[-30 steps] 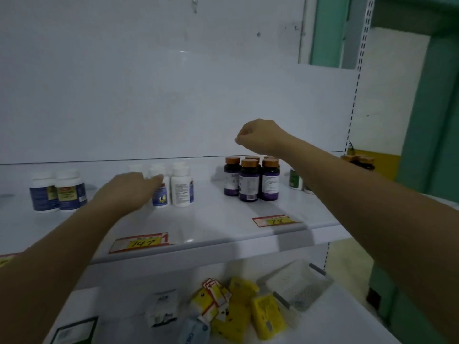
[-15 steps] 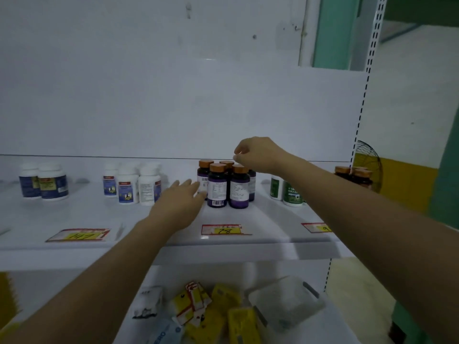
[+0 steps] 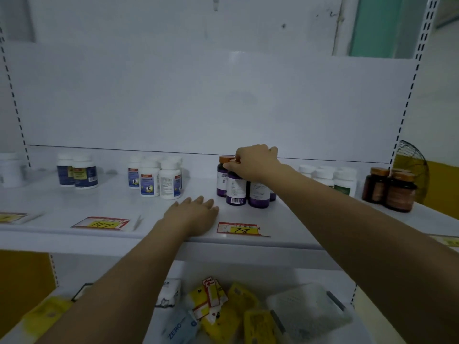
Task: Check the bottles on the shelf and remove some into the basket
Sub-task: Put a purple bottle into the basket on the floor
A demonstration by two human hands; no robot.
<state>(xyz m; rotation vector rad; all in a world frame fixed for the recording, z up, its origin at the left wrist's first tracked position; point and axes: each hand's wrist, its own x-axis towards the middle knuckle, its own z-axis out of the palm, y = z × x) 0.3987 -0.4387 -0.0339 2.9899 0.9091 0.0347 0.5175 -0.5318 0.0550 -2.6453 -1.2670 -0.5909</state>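
Upper shelf, white painted metal, across the middle of the frame. Centre right: purple bottles, dark plastic with orange screw caps and white labels, standing upright in a tight cluster, touching one another. Right hand over the top of the cluster, fingers curled down and pinching the cap of the front purple bottle, base on the shelf, cap hidden under the fingers. Left hand just left of and in front of the cluster, palm down on the shelf, fingers straight and relaxed, holding nothing, apart from the bottles. Left of centre: white plastic bottles with blue labels, grouped upright. Far left: two white-capped bottles with dark blue and yellow labels. Right of the forearm: white bottles with green labels, partly hidden. Far right: amber brown bottles with orange caps. Front edge of the shelf: red-and-yellow price tag marked 147, lower left of centre; similar price tag marked 78, below the purple cluster. Lower shelf, bottom of frame: yellow packets in a loose heap, translucent plastic container beside them to the right.
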